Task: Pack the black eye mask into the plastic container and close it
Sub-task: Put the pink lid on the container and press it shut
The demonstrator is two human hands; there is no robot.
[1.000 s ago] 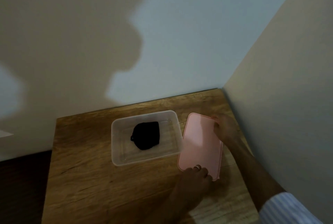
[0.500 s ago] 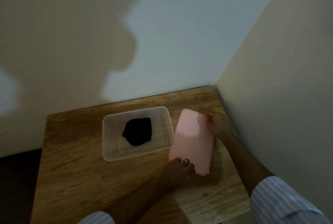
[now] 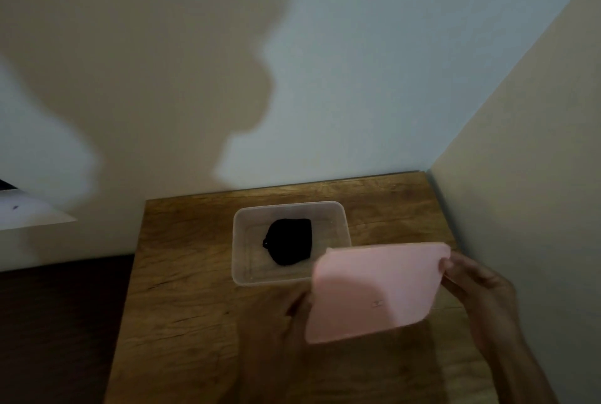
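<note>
A clear plastic container [image 3: 239, 241] stands open on the wooden table [image 3: 182, 273]. The folded black eye mask [image 3: 289, 241] lies inside it, toward the back. The pink lid [image 3: 374, 289] is held up off the table, tilted, just in front of and to the right of the container, covering its near right corner. My right hand [image 3: 478, 289] grips the lid's right edge. My left hand [image 3: 292, 309] holds its left edge from below and is mostly hidden behind the lid.
The table sits in a corner, with a wall [image 3: 292, 78] right behind it and another wall [image 3: 520, 143] along its right side. A dark floor area [image 3: 58, 322] lies to the left of the table. A pale ledge [image 3: 29, 211] juts out at far left.
The pink lid, flat on the table to the right of the container before, has been lifted by both hands and turned sideways, now tilted near the container's front right.
</note>
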